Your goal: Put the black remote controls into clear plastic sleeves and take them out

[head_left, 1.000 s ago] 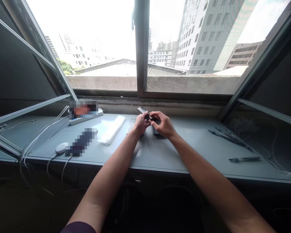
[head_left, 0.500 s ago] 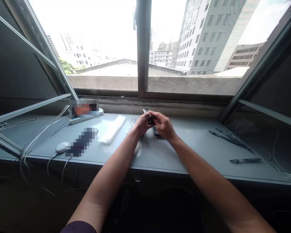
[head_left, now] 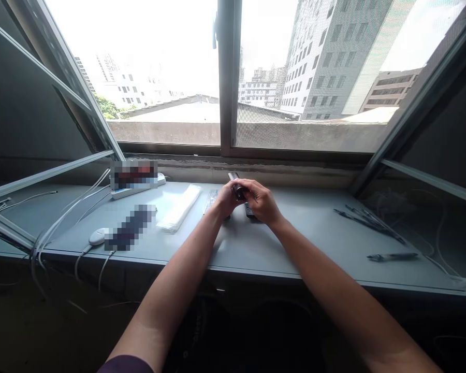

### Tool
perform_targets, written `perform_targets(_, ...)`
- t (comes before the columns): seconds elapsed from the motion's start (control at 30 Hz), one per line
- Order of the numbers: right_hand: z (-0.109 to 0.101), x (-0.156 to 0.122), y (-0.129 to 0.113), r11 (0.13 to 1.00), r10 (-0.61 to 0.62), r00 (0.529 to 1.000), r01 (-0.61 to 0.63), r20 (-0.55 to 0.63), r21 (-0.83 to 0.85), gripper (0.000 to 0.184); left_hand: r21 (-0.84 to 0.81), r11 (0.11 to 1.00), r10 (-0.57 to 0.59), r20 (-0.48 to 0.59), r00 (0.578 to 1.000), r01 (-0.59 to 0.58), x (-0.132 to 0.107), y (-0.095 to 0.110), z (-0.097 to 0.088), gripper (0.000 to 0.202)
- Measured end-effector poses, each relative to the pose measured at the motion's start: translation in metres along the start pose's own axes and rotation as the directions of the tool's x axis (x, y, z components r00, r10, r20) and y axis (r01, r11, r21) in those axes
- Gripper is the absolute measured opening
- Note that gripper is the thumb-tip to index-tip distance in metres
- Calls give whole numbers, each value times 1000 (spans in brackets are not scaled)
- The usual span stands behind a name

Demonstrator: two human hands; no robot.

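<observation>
- Left hand (head_left: 225, 200) and right hand (head_left: 262, 203) are together pinching a small dark oblong object (head_left: 238, 188) at frame centre, just above the grey worktop (head_left: 314, 233).
- Its long axis is slanting toward the upper left.

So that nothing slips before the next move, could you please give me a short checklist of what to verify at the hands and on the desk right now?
1. Two-handed grip: left hand and right hand both close on the small dark object: ok.
2. Object lifted: it is held up off the grey desk: ok.
3. Object's facing: fingers cover most of it: cannot tell.
4. Free space under the hands: a dark remote-like device lies beneath the right hand, a clear packet beside the left: not ok.
5. Loose items at the right: pen and bundle of thin dark strips lie well apart from the hands: ok.
</observation>
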State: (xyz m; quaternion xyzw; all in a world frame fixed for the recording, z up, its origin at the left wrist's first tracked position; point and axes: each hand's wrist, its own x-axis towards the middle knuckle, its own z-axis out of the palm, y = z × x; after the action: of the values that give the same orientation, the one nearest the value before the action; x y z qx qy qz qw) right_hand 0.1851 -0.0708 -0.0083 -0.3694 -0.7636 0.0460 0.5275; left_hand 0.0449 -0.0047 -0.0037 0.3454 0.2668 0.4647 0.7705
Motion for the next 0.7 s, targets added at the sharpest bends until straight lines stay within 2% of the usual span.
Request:
perform_targets(0.4,1,0,4,999,21,992,-16,125,-36,49,-87,996,35,-21,999,-37,6,-5,-2,24)
perform_targets(0.57,5,-3,11,994,25,986,-7,166,-106,54,-118,993,-9,23,1000,11,3,0,0,41)
perform_targets(0.7,6,-6,16,991,13,986,9,168,-130,54,-173,985,-14,-3,1000,14,3,1,1,38)
